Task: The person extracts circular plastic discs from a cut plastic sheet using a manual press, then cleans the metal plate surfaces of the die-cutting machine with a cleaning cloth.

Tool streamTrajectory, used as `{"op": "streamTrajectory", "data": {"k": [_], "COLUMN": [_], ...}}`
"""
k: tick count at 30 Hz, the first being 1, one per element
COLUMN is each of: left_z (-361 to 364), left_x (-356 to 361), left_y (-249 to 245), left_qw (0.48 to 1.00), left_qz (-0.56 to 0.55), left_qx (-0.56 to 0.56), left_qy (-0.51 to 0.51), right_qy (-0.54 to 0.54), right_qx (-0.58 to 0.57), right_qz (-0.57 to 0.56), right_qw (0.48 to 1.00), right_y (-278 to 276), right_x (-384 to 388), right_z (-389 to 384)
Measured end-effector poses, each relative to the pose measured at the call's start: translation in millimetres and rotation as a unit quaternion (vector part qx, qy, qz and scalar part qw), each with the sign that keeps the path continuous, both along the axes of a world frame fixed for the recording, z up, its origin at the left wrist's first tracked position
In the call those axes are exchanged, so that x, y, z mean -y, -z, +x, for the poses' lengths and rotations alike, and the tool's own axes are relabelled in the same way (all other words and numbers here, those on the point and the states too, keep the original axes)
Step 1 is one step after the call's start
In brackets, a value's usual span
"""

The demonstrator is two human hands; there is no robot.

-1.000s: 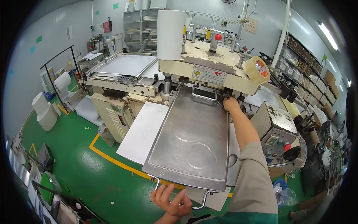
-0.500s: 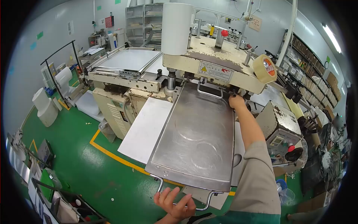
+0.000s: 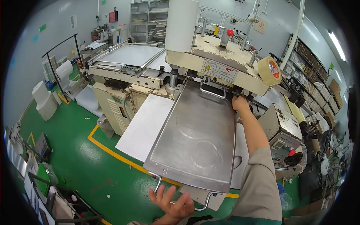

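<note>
A metal plate (image 3: 198, 138) is pulled out toward me from under the head of a cream press machine (image 3: 210, 56). At its near end is a chrome handle (image 3: 204, 204), and my left hand (image 3: 173, 204) is right by it with fingers spread apart. A second chrome handle (image 3: 212, 93) is fixed at the plate's far end. Beside that far right corner, my right hand (image 3: 240, 103) reaches under the machine head with its fingers closed; I cannot tell what they grip. White boards (image 3: 144, 125) show on both sides below the plate.
A tape roll (image 3: 269, 71) hangs on the machine's right corner. A control box (image 3: 281, 129) with a red button stands right of my arm. A white roll (image 3: 182, 26) stands on top. A black-framed rack (image 3: 62, 198) is at lower left on the green floor.
My left hand's fingers have spread wider and shifted slightly left by the near handle. My right hand stays at the far right corner. The whole view has shifted slightly.
</note>
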State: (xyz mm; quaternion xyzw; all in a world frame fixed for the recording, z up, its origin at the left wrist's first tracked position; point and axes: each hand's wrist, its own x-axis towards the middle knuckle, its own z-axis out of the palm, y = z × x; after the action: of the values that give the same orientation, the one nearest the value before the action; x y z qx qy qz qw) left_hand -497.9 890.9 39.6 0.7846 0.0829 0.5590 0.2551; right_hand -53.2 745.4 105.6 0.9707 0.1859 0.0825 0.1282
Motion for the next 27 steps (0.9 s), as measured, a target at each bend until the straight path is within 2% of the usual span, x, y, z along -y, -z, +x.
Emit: {"op": "streamTrajectory", "data": {"k": [2,4,6,7,10,12,14,16,18,20,22,25,26,27], "left_z": [16.3,41.0,67.1,78.0,118.0,146.2,176.7,207.4,238.2,262.6,286.1,322.7,332.1,340.4], "left_x": [-2.2,-1.6,-3.4,-4.7,-8.2,-10.1,-12.0,-11.7,-12.6,-14.5,-15.9,-20.3,-21.0,-21.7], "left_y": [-15.2,-22.2,-33.4,-39.2,-48.8,-52.9,-49.0,-45.2,-42.0,-41.4,-41.6,-38.7,-37.7,-33.7], "left_qw": [1.000,0.999,0.998,0.996,0.986,0.976,0.972,0.974,0.975,0.971,0.968,0.964,0.962,0.959], "left_qz": [0.004,0.011,0.038,0.049,0.095,0.140,0.178,0.182,0.197,0.210,0.226,0.243,0.244,0.256], "left_qx": [-0.021,-0.025,-0.053,-0.079,-0.127,-0.153,-0.134,-0.117,-0.081,-0.089,-0.062,-0.028,-0.024,0.025], "left_qy": [-0.015,-0.027,-0.018,0.009,0.059,0.072,0.073,0.070,0.066,0.075,0.086,0.110,0.116,0.119], "right_qy": [-0.017,-0.006,0.003,-0.016,-0.074,-0.135,-0.225,-0.356,-0.297,-0.282,-0.190,-0.066,-0.060,-0.071], "right_qx": [0.004,-0.004,-0.023,-0.050,0.073,0.120,0.060,0.001,-0.014,0.062,0.110,0.152,0.155,0.209], "right_qz": [0.042,0.028,0.100,0.029,0.061,0.174,0.263,0.226,0.275,0.207,0.130,0.133,0.131,0.136], "right_qw": [0.999,1.000,0.995,0.998,0.993,0.968,0.936,0.907,0.914,0.935,0.967,0.977,0.977,0.966], "right_y": [2.5,-1.7,9.6,-6.7,29.1,-7.1,-37.2,-35.7,-17.4,-0.3,22.8,44.0,46.6,49.6], "right_x": [2.9,0.7,7.8,2.7,17.9,10.7,4.1,-0.5,-11.4,-21.5,-32.9,-55.6,-57.1,-56.9], "right_z": [1.4,-2.2,17.0,-0.6,17.1,-62.4,-147.8,-207.8,-242.6,-221.8,-189.1,-156.3,-147.0,-137.4]}}
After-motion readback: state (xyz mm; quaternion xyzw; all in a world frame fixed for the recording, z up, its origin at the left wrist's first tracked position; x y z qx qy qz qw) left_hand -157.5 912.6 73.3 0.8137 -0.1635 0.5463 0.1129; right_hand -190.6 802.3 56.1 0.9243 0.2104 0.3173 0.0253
